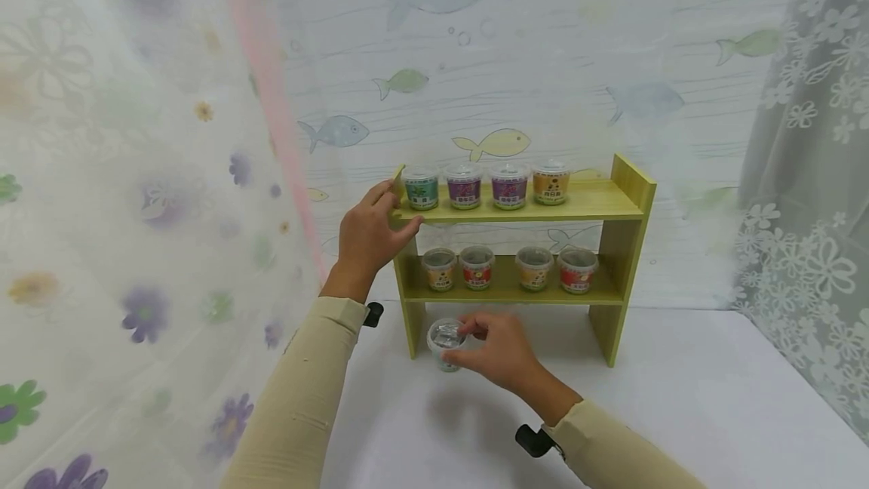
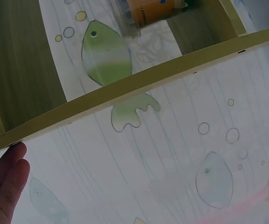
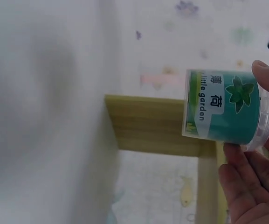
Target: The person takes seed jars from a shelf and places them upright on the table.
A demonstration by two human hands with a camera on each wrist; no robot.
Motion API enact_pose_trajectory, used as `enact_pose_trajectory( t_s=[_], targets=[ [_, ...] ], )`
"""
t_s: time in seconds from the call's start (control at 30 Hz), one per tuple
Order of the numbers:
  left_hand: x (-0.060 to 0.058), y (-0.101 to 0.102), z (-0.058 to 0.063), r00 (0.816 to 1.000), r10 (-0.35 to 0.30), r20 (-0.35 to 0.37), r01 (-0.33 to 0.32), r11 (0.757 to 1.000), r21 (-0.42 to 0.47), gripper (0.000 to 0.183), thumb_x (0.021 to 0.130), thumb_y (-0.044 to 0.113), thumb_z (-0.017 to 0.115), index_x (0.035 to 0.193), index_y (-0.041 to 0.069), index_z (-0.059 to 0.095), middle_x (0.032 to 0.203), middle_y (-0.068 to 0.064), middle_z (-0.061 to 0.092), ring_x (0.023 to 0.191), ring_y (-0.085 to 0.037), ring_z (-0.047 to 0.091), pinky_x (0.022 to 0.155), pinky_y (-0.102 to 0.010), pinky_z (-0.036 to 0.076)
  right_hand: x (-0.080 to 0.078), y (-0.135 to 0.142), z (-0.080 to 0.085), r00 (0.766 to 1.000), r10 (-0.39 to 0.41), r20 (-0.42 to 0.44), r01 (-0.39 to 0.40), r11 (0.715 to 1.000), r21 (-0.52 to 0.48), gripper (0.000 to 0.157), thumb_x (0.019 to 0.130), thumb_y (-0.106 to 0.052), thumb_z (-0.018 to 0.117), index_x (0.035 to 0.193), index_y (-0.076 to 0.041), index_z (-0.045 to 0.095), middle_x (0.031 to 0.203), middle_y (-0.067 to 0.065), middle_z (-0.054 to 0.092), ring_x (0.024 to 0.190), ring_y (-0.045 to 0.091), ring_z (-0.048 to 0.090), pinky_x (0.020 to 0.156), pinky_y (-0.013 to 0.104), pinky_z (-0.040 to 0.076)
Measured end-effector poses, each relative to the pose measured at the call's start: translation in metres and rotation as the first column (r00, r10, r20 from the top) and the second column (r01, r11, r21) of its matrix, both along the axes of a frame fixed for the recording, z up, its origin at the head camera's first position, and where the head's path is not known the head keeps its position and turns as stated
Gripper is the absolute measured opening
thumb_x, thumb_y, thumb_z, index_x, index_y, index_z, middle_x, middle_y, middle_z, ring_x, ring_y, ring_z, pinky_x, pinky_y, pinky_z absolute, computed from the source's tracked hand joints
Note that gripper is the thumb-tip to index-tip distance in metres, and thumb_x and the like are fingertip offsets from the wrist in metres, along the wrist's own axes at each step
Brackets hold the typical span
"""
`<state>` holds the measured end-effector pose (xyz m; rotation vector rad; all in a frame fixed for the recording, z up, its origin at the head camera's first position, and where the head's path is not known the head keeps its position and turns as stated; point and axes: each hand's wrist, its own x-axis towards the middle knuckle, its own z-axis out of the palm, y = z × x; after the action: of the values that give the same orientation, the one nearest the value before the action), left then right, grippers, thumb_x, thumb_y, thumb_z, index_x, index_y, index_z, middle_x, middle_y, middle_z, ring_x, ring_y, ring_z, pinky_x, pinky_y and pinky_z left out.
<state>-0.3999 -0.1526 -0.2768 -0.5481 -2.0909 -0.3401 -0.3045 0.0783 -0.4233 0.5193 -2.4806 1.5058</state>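
My right hand (image 1: 501,352) pinches a small clear-lidded plastic cup (image 3: 225,108) by its rim, at the lower left of the shelf. In the right wrist view the cup has a teal label with a green leaf and "little garden" on it. My left hand (image 1: 372,231) grips the upper left end of the yellow-green wooden shelf (image 1: 523,211), its thumb near the front edge of the top board. Beside that hand stands a teal-labelled cup (image 1: 422,191), followed by two purple cups (image 1: 509,189) and an orange cup (image 1: 551,186).
The lower board holds two orange-labelled cups (image 1: 534,270) and two red-labelled cups (image 1: 578,272), with a gap in the middle. A white cloth (image 1: 679,383) covers the table. Curtains with fish and flower prints hang behind and to the left.
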Motion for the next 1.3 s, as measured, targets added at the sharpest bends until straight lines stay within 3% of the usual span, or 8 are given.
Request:
enact_pose_trajectory(
  t_s=[0.17, 0.53, 0.87, 1.07, 1.3],
  targets=[
    [-0.001, 0.0, -0.001, 1.0, 0.007, -0.011, -0.007, 1.0, -0.011, 0.038, 0.088, 0.045, 0.081, 0.08, 0.009, 0.072, 0.142, -0.012, 0.064, 0.065, -0.027, 0.066, 0.059, -0.041, 0.055, -0.001, -0.012, -0.018, 0.998, 0.04, 0.046, -0.039, 0.999, -0.013, 0.04, 0.069, -0.04, 0.097, 0.093, -0.017, 0.075, 0.121, 0.0, 0.076, 0.106, 0.02, 0.073, 0.091, 0.042, 0.061],
    [-0.002, 0.003, 0.0, 1.0, 0.014, 0.007, -0.014, 1.0, -0.009, 0.04, 0.09, 0.048, 0.078, 0.082, 0.008, 0.075, 0.143, -0.011, 0.063, 0.08, -0.029, 0.073, 0.068, -0.042, 0.06, -0.005, -0.036, -0.05, 0.995, 0.039, 0.087, -0.04, 0.999, 0.016, 0.037, 0.068, -0.041, 0.098, 0.09, -0.02, 0.076, 0.118, -0.002, 0.076, 0.099, 0.014, 0.07, 0.085, 0.036, 0.061],
    [-0.004, 0.003, -0.002, 1.0, 0.028, -0.004, -0.028, 0.999, -0.017, 0.04, 0.09, 0.048, 0.078, 0.081, 0.009, 0.075, 0.143, -0.01, 0.064, 0.081, -0.028, 0.074, 0.067, -0.041, 0.06, -0.008, -0.053, -0.069, 0.995, 0.031, 0.095, -0.035, 0.998, 0.045, 0.035, 0.067, -0.037, 0.099, 0.087, -0.018, 0.076, 0.118, 0.001, 0.076, 0.092, 0.018, 0.065, 0.073, 0.026, 0.052],
    [-0.004, 0.003, -0.002, 1.0, 0.017, 0.005, -0.017, 1.0, -0.011, 0.039, 0.09, 0.047, 0.078, 0.08, 0.01, 0.073, 0.142, -0.01, 0.064, 0.085, -0.029, 0.073, 0.069, -0.041, 0.06, -0.006, -0.057, -0.076, 0.99, 0.023, 0.136, -0.034, 0.996, 0.085, 0.039, 0.066, -0.045, 0.098, 0.086, -0.021, 0.075, 0.117, -0.002, 0.076, 0.09, 0.014, 0.06, 0.073, 0.025, 0.049],
    [-0.001, 0.002, -0.002, 1.0, 0.017, 0.002, -0.017, 1.0, -0.001, 0.038, 0.088, 0.045, 0.08, 0.078, 0.01, 0.071, 0.143, -0.01, 0.063, 0.076, -0.027, 0.07, 0.064, -0.04, 0.058, -0.003, -0.062, -0.082, 0.987, 0.044, 0.154, -0.059, 0.994, 0.089, 0.034, 0.067, -0.041, 0.098, 0.082, -0.022, 0.073, 0.112, -0.005, 0.077, 0.09, 0.018, 0.062, 0.069, 0.025, 0.047]
  ],
)
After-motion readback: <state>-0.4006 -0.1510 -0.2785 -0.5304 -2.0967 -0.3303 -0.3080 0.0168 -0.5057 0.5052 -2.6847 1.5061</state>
